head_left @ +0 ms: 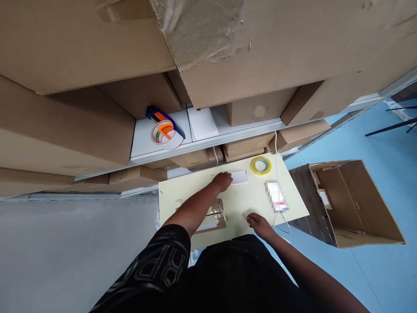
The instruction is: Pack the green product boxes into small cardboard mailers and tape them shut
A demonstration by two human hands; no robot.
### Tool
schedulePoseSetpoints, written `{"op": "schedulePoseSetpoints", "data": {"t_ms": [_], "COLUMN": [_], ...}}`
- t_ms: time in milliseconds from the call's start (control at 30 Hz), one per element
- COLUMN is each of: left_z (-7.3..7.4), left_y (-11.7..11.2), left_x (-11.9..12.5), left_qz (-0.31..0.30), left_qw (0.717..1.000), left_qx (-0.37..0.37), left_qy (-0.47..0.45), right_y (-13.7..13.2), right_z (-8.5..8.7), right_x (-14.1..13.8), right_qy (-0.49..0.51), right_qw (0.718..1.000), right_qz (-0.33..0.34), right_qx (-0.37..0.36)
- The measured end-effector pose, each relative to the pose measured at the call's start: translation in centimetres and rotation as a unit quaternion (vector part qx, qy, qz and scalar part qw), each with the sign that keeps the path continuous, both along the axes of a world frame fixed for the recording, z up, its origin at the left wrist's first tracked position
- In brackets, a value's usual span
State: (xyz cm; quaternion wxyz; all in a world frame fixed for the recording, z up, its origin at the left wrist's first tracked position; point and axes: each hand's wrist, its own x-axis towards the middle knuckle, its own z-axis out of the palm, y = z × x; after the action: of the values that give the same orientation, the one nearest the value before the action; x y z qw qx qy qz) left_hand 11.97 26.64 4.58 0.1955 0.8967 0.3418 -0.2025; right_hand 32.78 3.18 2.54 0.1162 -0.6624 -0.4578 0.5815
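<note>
My left hand reaches over the pale table, its fingers curled at the left end of a flat white stack with a small yellow mark. Whether that stack is paper or a thin box I cannot tell. Below my left forearm, and partly covered by it, lies a small brown package with shiny clear wrapping and a white patch. My right hand hovers by the table's front edge with closed fingers; anything in them is hidden. Up and right of the white stack is a roll of yellow tape.
A blurred phone-like device with a white cable lies at the table's right. On the shelf are a blue-orange tape dispenser and white sheets. Large cartons overhang. An open carton stands on the floor, right.
</note>
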Motion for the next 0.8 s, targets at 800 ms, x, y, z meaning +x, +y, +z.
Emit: {"op": "schedulePoseSetpoints", "data": {"t_ms": [800], "left_z": [0.7], "left_y": [-0.7], "left_x": [-1.2], "left_qz": [0.25], "left_qw": [0.955], "left_qx": [-0.129], "left_qy": [-0.098], "right_y": [15.9], "right_z": [-1.2], "right_x": [-4.2], "right_qy": [-0.208], "right_qw": [0.905], "right_qz": [0.218], "right_qx": [0.3]}}
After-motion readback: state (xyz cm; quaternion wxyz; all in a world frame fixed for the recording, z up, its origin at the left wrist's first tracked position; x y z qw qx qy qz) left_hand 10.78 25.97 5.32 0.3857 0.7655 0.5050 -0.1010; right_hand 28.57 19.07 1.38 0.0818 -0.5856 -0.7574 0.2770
